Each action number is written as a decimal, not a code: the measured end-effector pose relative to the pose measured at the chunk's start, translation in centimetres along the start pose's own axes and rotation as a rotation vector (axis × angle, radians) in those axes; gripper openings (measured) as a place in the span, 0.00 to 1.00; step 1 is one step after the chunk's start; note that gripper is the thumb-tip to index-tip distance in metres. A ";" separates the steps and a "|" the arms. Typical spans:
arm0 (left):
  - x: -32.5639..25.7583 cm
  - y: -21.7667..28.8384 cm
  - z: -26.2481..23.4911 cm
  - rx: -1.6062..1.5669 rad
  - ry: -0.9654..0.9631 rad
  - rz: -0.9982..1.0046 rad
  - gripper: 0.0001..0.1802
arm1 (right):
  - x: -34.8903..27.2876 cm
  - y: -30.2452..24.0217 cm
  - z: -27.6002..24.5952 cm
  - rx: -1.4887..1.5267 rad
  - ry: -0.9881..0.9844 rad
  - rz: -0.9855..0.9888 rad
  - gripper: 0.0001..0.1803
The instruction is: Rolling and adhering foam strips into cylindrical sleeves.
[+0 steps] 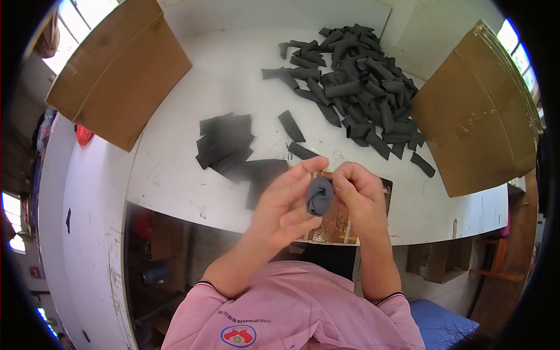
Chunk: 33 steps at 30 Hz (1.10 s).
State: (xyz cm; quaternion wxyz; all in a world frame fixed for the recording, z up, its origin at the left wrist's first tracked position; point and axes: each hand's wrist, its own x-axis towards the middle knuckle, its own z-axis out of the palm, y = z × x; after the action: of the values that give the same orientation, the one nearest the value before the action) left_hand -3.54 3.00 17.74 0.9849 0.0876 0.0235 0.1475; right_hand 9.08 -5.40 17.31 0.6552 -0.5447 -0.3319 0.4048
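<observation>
in the head view, the grey roll [319, 198] is between the two hands, above the near edge of the tabletop [175, 181]. the fingers of the left hand [279, 209] are spread apart around it; whether they grip it, i cannot tell. the right hand [363, 192] has thumb and forefinger pressed together, pinching its upper right edge. under the fingers lies a brown taped panel [337, 224], partly covered by the hands. to the left of the fingers is a group of flat dark pieces [224, 140], the nearest partly behind the left hand. just beyond the fingertips lie two loose tubes [291, 126]. farther, ahead and to the right, a big heap of dark tubes [364, 81] spreads until the right cardboard box [478, 111]; the left cardboard box [119, 70] stands well apart, far left.
</observation>
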 end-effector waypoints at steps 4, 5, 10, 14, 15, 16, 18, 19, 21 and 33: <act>0.0 -0.3 -3.8 -0.148 0.169 -0.093 0.14 | 0.6 4.3 -1.0 0.193 -0.100 0.286 0.07; -0.4 -0.7 -4.0 -0.150 0.175 -0.103 0.14 | 0.1 5.4 -1.2 0.227 -0.097 0.329 0.07; -0.4 -0.2 -1.5 -0.139 0.081 -0.045 0.13 | -0.2 1.5 -0.3 0.141 -0.102 0.145 0.06; 0.7 1.4 -1.3 -0.207 0.151 -0.069 0.12 | 1.8 2.1 0.1 0.109 -0.146 0.077 0.07; 0.4 1.2 -1.6 -0.212 0.152 -0.103 0.12 | 1.8 2.8 0.3 0.133 -0.145 0.133 0.07; 0.1 0.9 -2.1 -0.213 0.091 -0.077 0.13 | 1.5 3.2 0.5 0.137 -0.130 0.094 0.08; -0.4 1.0 -1.9 -0.281 -0.022 -0.025 0.15 | 1.0 1.7 0.9 0.110 -0.120 0.041 0.08; -0.2 1.1 -1.2 -0.333 -0.053 -0.011 0.16 | 0.7 0.9 0.9 0.081 -0.125 -0.016 0.08; 0.4 1.3 -0.1 -0.220 0.019 0.022 0.17 | 1.3 0.8 0.7 0.038 -0.094 -0.085 0.09; 0.2 1.7 -8.4 0.036 0.187 -0.067 0.16 | 1.5 7.0 -0.4 0.204 -0.120 0.232 0.10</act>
State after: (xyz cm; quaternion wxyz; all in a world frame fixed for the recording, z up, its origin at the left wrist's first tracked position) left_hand -4.49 6.07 9.81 0.9811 0.0902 0.1208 0.1215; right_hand 8.95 -3.71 10.35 0.6349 -0.4850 -0.2623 0.5412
